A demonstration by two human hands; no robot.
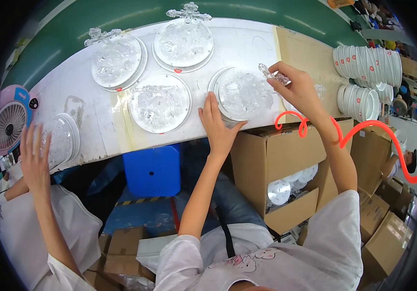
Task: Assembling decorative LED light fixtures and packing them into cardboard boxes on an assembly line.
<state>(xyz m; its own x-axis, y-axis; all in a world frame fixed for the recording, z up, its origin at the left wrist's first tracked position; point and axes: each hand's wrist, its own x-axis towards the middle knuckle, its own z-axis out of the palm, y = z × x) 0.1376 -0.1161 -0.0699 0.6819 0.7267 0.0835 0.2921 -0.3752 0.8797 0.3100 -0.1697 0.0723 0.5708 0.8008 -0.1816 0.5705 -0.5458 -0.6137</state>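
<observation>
The right hand (pixel 295 87) pinches a small clear ornate piece (pixel 269 73) between thumb and fingers, holding it at the far right edge of the clear patterned disc (pixel 242 92); whether the piece touches the disc is hard to tell. The left hand (pixel 218 121) lies along the near left side of that same disc and the white round plate (pixel 213 83) beneath it, its fingers pointing away from the body and the thumb spread wide toward the right, so that the near left rim sits in the gap between them. The right forearm rises from the lower right and leans left toward the wrist, the hand arching over from the right; the left forearm comes up from the lower middle, tilted slightly right. Around them on the white tabletop (pixel 237 41), a similar disc (pixel 161 104) lies to the left of the left hand, and two more sit farther back, each with a clear cross-shaped piece at its far edge. Stacks of white plates (pixel 368 65) stand at the right end, beyond the right hand. A red coiled hose (pixel 368 123) passes by the right forearm, above an open cardboard box (pixel 291 155). At the far left, a co-worker's hand (pixel 35 160) is beside another disc, near a fan (pixel 9 123).
</observation>
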